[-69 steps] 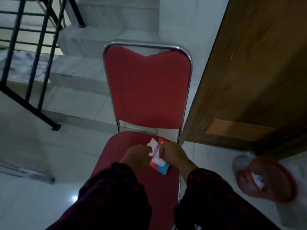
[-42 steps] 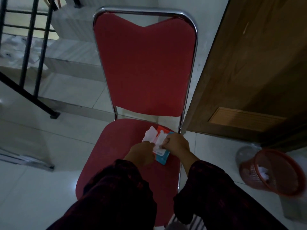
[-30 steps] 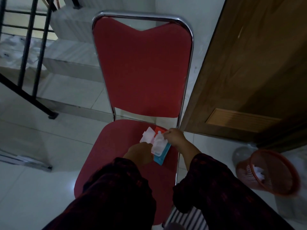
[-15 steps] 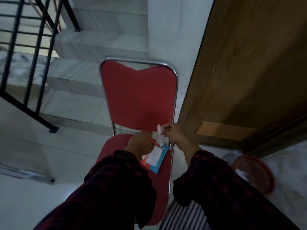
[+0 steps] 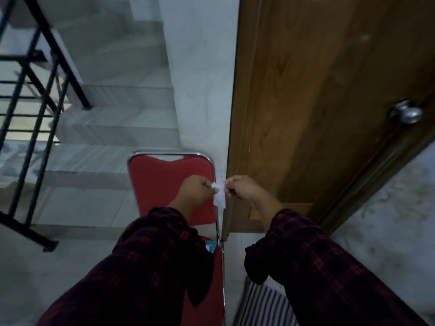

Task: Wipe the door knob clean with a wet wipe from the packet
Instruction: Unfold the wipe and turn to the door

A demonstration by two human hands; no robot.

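Note:
A small white wet wipe (image 5: 219, 196) hangs between my two hands, raised in front of the red chair's backrest. My left hand (image 5: 195, 192) pinches its left edge and my right hand (image 5: 243, 190) pinches its right edge. The packet (image 5: 210, 245) lies on the chair seat, and only a blue corner shows beside my left sleeve. The round silver door knob (image 5: 407, 112) sits on the wooden door (image 5: 317, 90), far up and right of my hands.
The red chair (image 5: 162, 182) with a chrome frame stands between me and the white wall. Tiled stairs (image 5: 113, 128) and a black railing (image 5: 35, 109) are on the left. A striped mat (image 5: 261, 307) lies on the floor at lower right.
My right hand pulled a wipe out of the packet and lifted it; my left hand left the packet and took the wipe's other edge. The view tilted up, showing the door knob.

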